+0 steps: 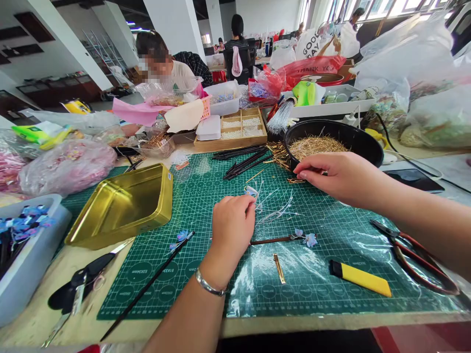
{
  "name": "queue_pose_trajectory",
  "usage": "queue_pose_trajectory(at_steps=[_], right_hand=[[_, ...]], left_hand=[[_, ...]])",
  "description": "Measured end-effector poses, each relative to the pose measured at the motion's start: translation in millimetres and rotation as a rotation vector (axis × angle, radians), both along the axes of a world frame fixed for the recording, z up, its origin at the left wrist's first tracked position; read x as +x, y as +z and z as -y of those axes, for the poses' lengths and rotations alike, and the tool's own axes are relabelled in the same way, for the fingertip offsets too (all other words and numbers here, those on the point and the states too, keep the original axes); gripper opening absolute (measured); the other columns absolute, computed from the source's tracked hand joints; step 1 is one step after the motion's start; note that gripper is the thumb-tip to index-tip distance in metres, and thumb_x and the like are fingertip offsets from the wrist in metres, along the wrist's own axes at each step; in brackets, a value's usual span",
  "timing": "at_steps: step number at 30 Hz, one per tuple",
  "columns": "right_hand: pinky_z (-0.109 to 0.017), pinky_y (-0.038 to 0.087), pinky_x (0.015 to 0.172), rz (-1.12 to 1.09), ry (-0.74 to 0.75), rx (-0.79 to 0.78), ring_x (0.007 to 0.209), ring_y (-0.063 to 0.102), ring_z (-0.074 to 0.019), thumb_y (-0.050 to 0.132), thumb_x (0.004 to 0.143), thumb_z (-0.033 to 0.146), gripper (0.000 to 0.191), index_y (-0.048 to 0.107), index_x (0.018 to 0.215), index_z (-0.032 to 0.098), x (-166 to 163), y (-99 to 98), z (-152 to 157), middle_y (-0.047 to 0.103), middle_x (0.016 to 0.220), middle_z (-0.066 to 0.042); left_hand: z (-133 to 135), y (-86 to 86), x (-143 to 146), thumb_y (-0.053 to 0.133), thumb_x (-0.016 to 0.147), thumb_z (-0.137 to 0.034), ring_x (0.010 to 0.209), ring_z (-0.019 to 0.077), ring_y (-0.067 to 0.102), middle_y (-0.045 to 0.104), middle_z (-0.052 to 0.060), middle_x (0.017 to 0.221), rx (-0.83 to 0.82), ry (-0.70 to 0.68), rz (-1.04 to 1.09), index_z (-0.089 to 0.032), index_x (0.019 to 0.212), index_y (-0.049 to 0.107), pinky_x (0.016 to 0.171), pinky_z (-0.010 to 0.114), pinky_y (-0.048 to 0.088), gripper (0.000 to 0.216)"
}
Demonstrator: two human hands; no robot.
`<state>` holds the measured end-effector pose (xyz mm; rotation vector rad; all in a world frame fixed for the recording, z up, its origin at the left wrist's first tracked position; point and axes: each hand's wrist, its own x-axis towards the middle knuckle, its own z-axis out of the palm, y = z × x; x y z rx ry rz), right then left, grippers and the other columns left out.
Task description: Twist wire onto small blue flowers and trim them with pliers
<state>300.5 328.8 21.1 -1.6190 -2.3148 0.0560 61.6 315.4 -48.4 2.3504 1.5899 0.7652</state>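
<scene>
My left hand (235, 220) is closed over the cutting mat (154, 289), pinching a small blue flower piece (251, 191) at its fingertips. Thin clear stems (279, 208) fan out on the mat beside it. At the near rim of the black bowl (368, 147), my right hand (331, 169) has thumb and fingers pressed together; what they grip, if anything, is too small to make out. Gold pins (295, 180) lie just under those fingertips. A dark hair stick with blue flowers (275, 240) lies by my left wrist, and another dark stick (154, 279) lies further left.
A gold tin (121, 206) and a white bin of blue flowers (40, 245) stand left, near black-handled scissors (81, 279). A gold clip (279, 268), yellow lighter (362, 278) and red-handled pliers (415, 260) lie right. Behind are black sticks (245, 164) and a wooden bead tray (230, 142).
</scene>
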Motion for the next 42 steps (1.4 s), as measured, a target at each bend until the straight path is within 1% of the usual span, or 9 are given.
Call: queue_pose_trajectory(at_steps=[2,6,8,12,16,23,30,38,42], right_hand=[[-0.03,0.046,0.071,0.08,0.009,-0.052,0.082,0.066,-0.0192,0.05,0.09,0.025,0.022,0.071,0.096,0.023,-3,-4.7,1,0.073,0.091,0.0],[-0.03,0.045,0.07,0.24,0.137,-0.217,0.081,0.065,-0.0206,0.055,0.086,0.018,0.018,0.072,0.081,0.021,-13,-27.4,7,0.071,0.085,-0.003],[-0.031,0.044,0.069,0.304,0.147,-0.264,0.079,0.064,-0.0224,0.055,0.087,0.017,0.018,0.071,0.079,0.018,-17,-39.9,12,0.069,0.083,-0.006],[-0.032,0.044,0.067,0.366,0.105,-0.303,0.079,0.064,-0.0243,0.058,0.085,0.019,0.012,0.069,0.084,0.016,-19,-55.0,16,0.067,0.085,-0.009],[-0.031,0.044,0.068,0.388,0.105,-0.312,0.078,0.063,-0.0233,0.053,0.087,0.016,0.016,0.066,0.078,0.016,-19,-52.5,14,0.067,0.083,-0.009],[-0.03,0.043,0.071,0.383,0.147,-0.253,0.079,0.06,-0.0205,0.052,0.088,0.015,0.017,0.065,0.076,0.016,-19,-37.7,5,0.063,0.084,-0.008],[-0.03,0.043,0.07,0.368,0.213,-0.236,0.078,0.06,-0.0202,0.053,0.089,0.017,0.017,0.065,0.078,0.017,-17,-52.3,2,0.062,0.084,-0.008],[-0.03,0.045,0.067,0.304,0.213,-0.255,0.076,0.062,-0.021,0.054,0.088,0.017,0.016,0.066,0.078,0.016,-23,-51.6,9,0.063,0.083,-0.007],[-0.034,0.048,0.078,0.265,0.234,-0.226,0.087,0.063,-0.0245,0.059,0.087,0.018,0.012,0.068,0.092,0.015,-25,-57.5,8,0.064,0.092,-0.009]], left_hand=[[2,-1.2,2,0.058,0.09,-0.018,0.093,0.0238,0.062,0.075,0.0,0.096,-0.013,-0.086,-0.031,-0.023,0.095,0.072,0.082,0.041,0.046,0.015],[7,-4.7,9,0.058,0.091,-0.022,0.102,0.0249,0.059,0.072,0.0,0.108,-0.028,-0.249,-0.1,-0.024,0.101,0.072,0.084,0.043,0.044,0.017],[9,-6.8,11,0.059,0.091,-0.024,0.103,0.0254,0.057,0.07,0.001,0.109,-0.027,-0.264,-0.121,-0.023,0.1,0.071,0.085,0.044,0.044,0.015],[8,-10.2,12,0.064,0.088,-0.029,0.103,0.0271,0.056,0.069,0.004,0.105,-0.038,-0.194,-0.136,-0.02,0.089,0.07,0.084,0.044,0.044,0.011],[6,-10.5,12,0.064,0.087,-0.025,0.102,0.0269,0.056,0.069,0.004,0.102,-0.078,-0.161,-0.133,-0.019,0.085,0.069,0.083,0.044,0.044,0.008],[4,-8.4,11,0.057,0.09,-0.023,0.099,0.0253,0.057,0.07,0.003,0.102,-0.085,-0.108,-0.071,-0.019,0.089,0.07,0.087,0.043,0.044,0.013],[4,-5.9,10,0.054,0.091,-0.018,0.097,0.0246,0.057,0.071,0.002,0.1,-0.094,-0.115,-0.055,-0.02,0.089,0.07,0.088,0.042,0.044,0.016],[4,-5.3,11,0.053,0.09,-0.016,0.096,0.0248,0.058,0.072,0.002,0.1,-0.113,-0.113,-0.07,-0.02,0.09,0.071,0.088,0.042,0.045,0.018],[3,-6.7,9,0.052,0.089,-0.011,0.099,0.0249,0.058,0.072,0.002,0.102,-0.119,-0.097,-0.059,-0.02,0.092,0.072,0.09,0.042,0.045,0.022]])
